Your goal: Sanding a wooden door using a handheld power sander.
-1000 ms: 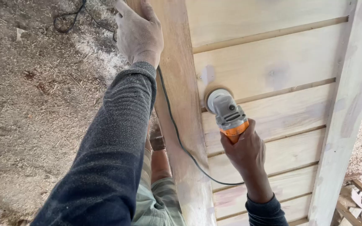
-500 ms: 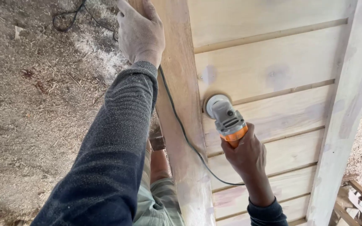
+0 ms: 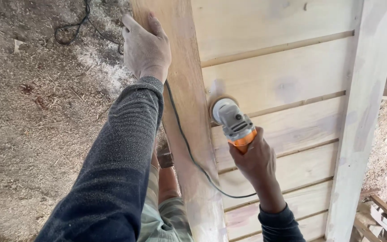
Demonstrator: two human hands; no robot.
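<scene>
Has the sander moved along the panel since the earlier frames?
Yes. The sander in the right hand has slid left toward the thick side plank, its disc now almost at that plank's edge.
</scene>
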